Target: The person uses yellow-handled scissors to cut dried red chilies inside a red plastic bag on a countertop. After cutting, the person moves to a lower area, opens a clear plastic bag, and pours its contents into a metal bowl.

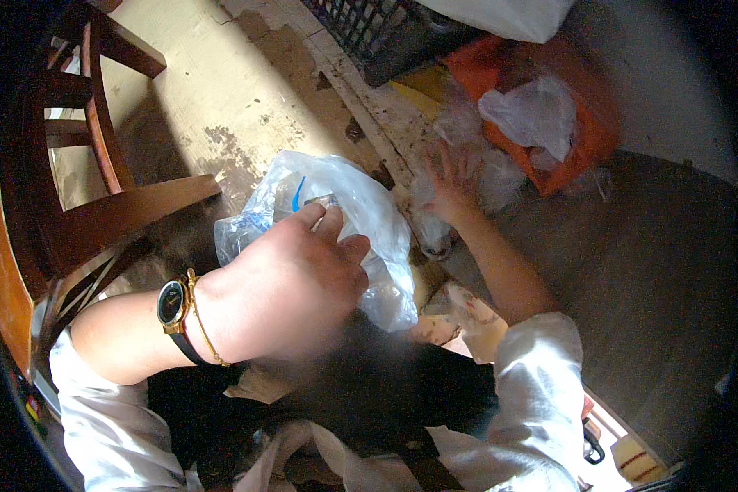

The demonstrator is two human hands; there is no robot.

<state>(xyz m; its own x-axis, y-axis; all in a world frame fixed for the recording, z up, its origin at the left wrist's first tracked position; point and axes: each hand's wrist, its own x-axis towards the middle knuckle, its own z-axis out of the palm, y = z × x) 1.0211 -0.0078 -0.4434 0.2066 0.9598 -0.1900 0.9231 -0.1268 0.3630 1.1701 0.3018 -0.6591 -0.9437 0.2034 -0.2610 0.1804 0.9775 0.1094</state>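
My left hand (283, 277), with a watch (172, 302) and a thin bracelet at the wrist, is over the mouth of a clear plastic bag (369, 190). Its fingertips touch a small item (323, 201) inside, whose kind I cannot tell; a blue strip (298, 193) shows beside it. My right hand (455, 184) reaches out to the right, fingers spread, over crumpled clear plastic bags (501, 175). Whether it touches them is unclear in the dim light.
Wooden chairs (129, 209) stand at the left. A black plastic crate (400, 43) is at the top. Right of it lie an orange bag (590, 117) and a crumpled whitish plastic bag (538, 114). The floor (221, 80) is stained, and a ledge runs diagonally across it.
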